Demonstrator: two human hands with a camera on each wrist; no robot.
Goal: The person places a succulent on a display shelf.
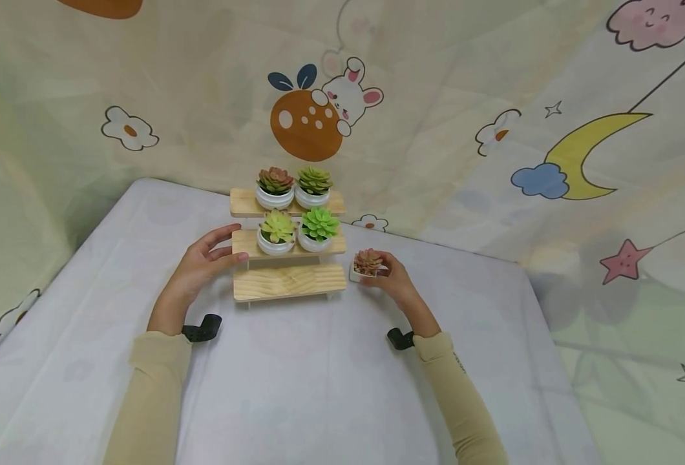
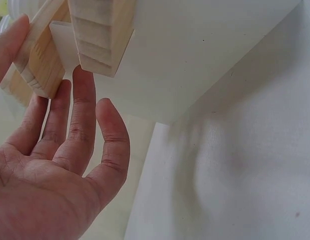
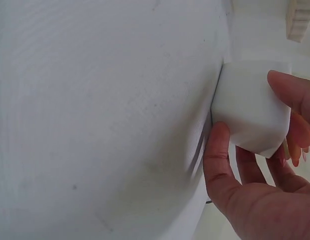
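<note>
A three-tier wooden stand [image 1: 289, 282] carries four small artificial succulents in round white pots. On its top tier are a reddish succulent [image 1: 275, 181] and a green succulent [image 1: 314, 181]; on the middle tier, a yellow-green succulent [image 1: 278, 226] and a bright green succulent [image 1: 319, 224]. My left hand [image 1: 205, 258] holds the left end of the middle board, thumb at one edge and fingertips at the other. Right of the stand, my right hand [image 1: 395, 278] grips a pink succulent [image 1: 368, 261] by its angular white pot [image 3: 252, 105], whose base is right at the tabletop.
A white cloth covers the table [image 1: 313, 374]. Behind it hangs a patterned curtain [image 1: 424, 155], close to the back of the stand. Clear supports [image 2: 64, 42] hold up the boards. Each wrist wears a black camera [image 1: 203, 328].
</note>
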